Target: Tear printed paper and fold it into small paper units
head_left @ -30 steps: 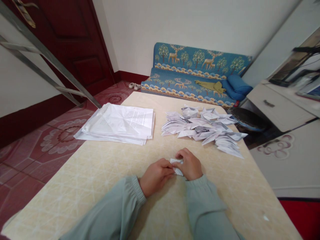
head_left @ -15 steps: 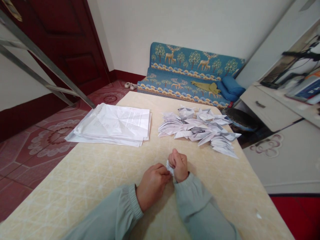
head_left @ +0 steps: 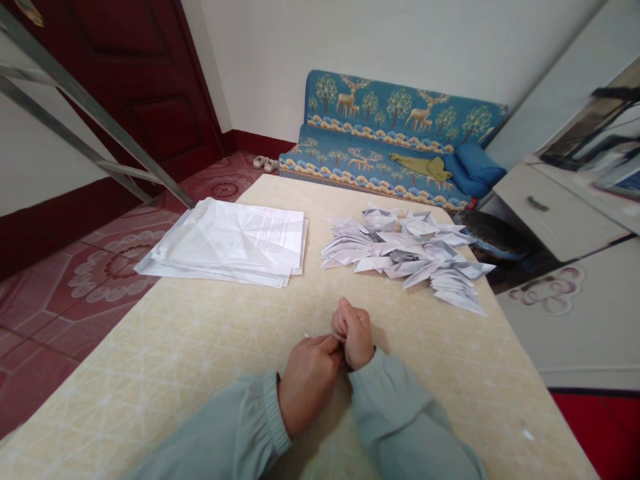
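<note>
My left hand [head_left: 311,377] is closed, its fingers pressed together against my right hand [head_left: 353,337], near the front middle of the table. My right hand is curled into a fist with the thumb on top. Between them they grip a small folded paper, almost wholly hidden by the fingers; a white tip shows just behind my left knuckles. Beyond my right hand lies a spread of folded paper pieces [head_left: 400,247] with pointed ends, several nested in rows. A stack of creased printed sheets [head_left: 230,240] rests at the table's far left.
The table [head_left: 210,347] has a pale patterned cover, with a tiny white scrap [head_left: 527,434] at right. Behind it stands a blue sofa [head_left: 375,147]. A metal frame [head_left: 100,113] leans at left, and a white cabinet [head_left: 555,213] stands at right.
The white paper that showed between my hands is now mostly covered by the fingers. My left hand has shifted slightly right, closer against the right. The view has tilted a little.
</note>
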{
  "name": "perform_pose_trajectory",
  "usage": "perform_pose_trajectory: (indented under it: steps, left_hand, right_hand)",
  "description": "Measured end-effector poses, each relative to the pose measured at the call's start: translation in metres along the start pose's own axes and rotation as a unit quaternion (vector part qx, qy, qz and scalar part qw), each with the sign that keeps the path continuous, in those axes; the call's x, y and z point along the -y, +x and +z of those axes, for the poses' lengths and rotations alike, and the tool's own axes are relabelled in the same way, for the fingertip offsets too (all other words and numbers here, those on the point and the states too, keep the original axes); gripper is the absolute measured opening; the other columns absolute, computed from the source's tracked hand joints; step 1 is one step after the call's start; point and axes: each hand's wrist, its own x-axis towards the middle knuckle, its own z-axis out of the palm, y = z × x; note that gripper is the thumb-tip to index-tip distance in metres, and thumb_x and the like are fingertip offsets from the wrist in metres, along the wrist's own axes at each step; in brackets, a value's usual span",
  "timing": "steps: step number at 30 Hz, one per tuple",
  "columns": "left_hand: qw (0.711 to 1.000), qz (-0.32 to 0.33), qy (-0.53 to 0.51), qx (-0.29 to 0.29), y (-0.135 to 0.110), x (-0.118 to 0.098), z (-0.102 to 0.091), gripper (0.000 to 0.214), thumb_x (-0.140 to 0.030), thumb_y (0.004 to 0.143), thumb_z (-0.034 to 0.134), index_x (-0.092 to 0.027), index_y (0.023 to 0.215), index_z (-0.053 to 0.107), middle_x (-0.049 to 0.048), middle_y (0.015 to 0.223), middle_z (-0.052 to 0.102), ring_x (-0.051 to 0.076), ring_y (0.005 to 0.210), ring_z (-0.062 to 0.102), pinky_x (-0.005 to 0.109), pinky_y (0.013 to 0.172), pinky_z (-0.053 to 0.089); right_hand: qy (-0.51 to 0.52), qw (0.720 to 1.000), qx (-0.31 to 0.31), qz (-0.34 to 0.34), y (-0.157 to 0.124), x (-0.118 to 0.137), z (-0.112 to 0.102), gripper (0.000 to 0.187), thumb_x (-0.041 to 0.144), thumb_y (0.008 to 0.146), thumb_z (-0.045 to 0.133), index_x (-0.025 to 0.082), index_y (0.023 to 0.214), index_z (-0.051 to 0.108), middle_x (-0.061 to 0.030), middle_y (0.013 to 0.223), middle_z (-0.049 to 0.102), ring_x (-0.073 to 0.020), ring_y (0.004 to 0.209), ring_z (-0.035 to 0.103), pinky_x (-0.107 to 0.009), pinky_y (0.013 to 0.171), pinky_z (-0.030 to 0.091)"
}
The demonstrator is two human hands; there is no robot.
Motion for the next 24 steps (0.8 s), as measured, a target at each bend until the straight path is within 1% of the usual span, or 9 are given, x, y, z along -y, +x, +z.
perform_pose_trajectory:
  steps: [3,5,7,12,14,17,21,22,24]
  left_hand:
    - [1.0,-0.007,0.013,0.009,0.0,-0.001,-0.002,0.013,-0.016,0.083,0.054,-0.019,0.084,0.067,0.0033,0.083,0.065,0.018,0.076,0.06,0.03,0.065,0.045]
    - [1.0,-0.006,0.027,0.006,-0.001,-0.001,-0.004,0.015,-0.017,0.086,0.052,-0.018,0.081,0.066,0.0032,0.081,0.064,0.018,0.077,0.058,0.03,0.066,0.044]
    - [0.999,0.003,0.042,0.005,-0.001,-0.001,-0.004,0.017,-0.018,0.087,0.05,-0.017,0.077,0.065,0.0036,0.078,0.063,0.018,0.079,0.055,0.03,0.066,0.043]
    - [0.998,0.011,0.059,0.01,-0.001,0.0,-0.004,0.018,-0.02,0.087,0.051,-0.018,0.075,0.064,0.0035,0.077,0.063,0.019,0.078,0.051,0.031,0.065,0.041]
    - [0.998,0.009,0.061,0.013,-0.001,0.0,-0.004,0.018,-0.02,0.087,0.051,-0.018,0.075,0.064,0.0031,0.078,0.063,0.019,0.078,0.051,0.032,0.064,0.04]
    - [0.998,0.0,0.064,0.015,-0.001,-0.001,-0.005,0.018,-0.019,0.087,0.05,-0.019,0.076,0.065,0.0028,0.078,0.063,0.019,0.076,0.051,0.032,0.062,0.04]
    - [0.999,-0.006,0.029,0.011,-0.001,-0.001,-0.007,0.015,-0.017,0.083,0.054,-0.021,0.078,0.067,0.0024,0.079,0.064,0.018,0.076,0.052,0.03,0.062,0.039]
    - [1.0,-0.009,0.02,0.009,-0.001,-0.001,-0.008,0.016,-0.017,0.084,0.053,-0.022,0.079,0.068,0.0022,0.079,0.064,0.018,0.076,0.052,0.029,0.062,0.039]
    - [1.0,-0.013,0.011,0.003,-0.001,-0.001,-0.009,0.019,-0.018,0.086,0.05,-0.022,0.082,0.068,0.002,0.079,0.065,0.017,0.076,0.053,0.029,0.063,0.04]
  right_hand:
    - [0.006,1.0,-0.019,-0.006,0.001,0.002,-0.003,0.056,0.05,0.083,0.05,0.022,0.041,0.027,0.0091,0.037,0.022,-0.0041,0.033,0.015,-0.022,0.034,0.008]
    - [-0.008,0.999,-0.033,-0.02,0.005,0.004,-0.006,0.056,0.049,0.082,0.051,0.021,0.04,0.027,0.0092,0.036,0.022,-0.0039,0.032,0.016,-0.022,0.034,0.008]
    - [-0.026,0.999,-0.038,-0.017,0.009,0.006,-0.011,0.054,0.048,0.08,0.054,0.021,0.041,0.029,0.0095,0.036,0.022,-0.0038,0.032,0.016,-0.022,0.034,0.007]
    - [-0.041,0.998,-0.04,-0.033,0.015,0.012,-0.019,0.055,0.049,0.081,0.051,0.022,0.04,0.025,0.0096,0.035,0.02,-0.0042,0.032,0.014,-0.022,0.034,0.008]
    - [-0.054,0.997,-0.041,-0.035,0.015,0.012,-0.018,0.055,0.048,0.08,0.054,0.022,0.04,0.027,0.0095,0.035,0.021,-0.0042,0.032,0.015,-0.023,0.034,0.007]
    - [-0.07,0.996,-0.034,-0.042,0.015,0.008,-0.011,0.054,0.05,0.083,0.049,0.022,0.042,0.026,0.0089,0.037,0.022,-0.0046,0.033,0.017,-0.023,0.035,0.01]
    - [-0.104,0.993,-0.013,-0.044,0.012,0.005,0.001,0.052,0.046,0.079,0.056,0.021,0.042,0.029,0.0085,0.039,0.024,-0.0049,0.036,0.02,-0.023,0.036,0.013]
    - [-0.096,0.994,-0.015,-0.042,0.009,0.006,0.003,0.053,0.047,0.081,0.053,0.022,0.043,0.027,0.0087,0.039,0.023,-0.005,0.035,0.019,-0.023,0.036,0.013]
    - [-0.077,0.995,-0.011,-0.054,0.002,0.007,0.001,0.054,0.049,0.087,0.041,0.023,0.044,0.023,0.0089,0.039,0.019,-0.0054,0.034,0.015,-0.023,0.035,0.011]
